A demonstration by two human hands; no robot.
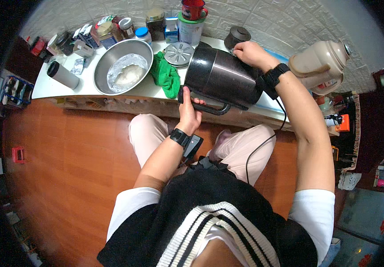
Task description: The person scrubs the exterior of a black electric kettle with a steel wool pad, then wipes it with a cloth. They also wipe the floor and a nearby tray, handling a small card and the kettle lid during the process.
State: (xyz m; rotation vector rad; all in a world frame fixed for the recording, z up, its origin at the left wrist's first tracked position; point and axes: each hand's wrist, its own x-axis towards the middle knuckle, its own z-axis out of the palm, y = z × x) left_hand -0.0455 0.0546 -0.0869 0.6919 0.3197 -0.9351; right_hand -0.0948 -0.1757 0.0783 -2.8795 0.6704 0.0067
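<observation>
A large dark thermos jug (225,73) lies tilted on its side over the white counter. My left hand (191,108) grips its black handle (213,109) from below. My right hand (250,55) is at the jug's far side, fingers closed on a small greyish scrubber (232,52), mostly hidden. Left of the jug are a green cloth (167,76) and a round slotted metal lid (179,54). Farther left, a steel basin (99,71) holds whitish, sudsy water with a pale lump in it.
Jars and boxes line the tiled wall, beside a green-rimmed can (190,30) with a red mug (193,9) on top. A dark lidded pot (238,35) stands behind the jug. A beige thermos (319,63) is at right, a grey tumbler (63,75) at left.
</observation>
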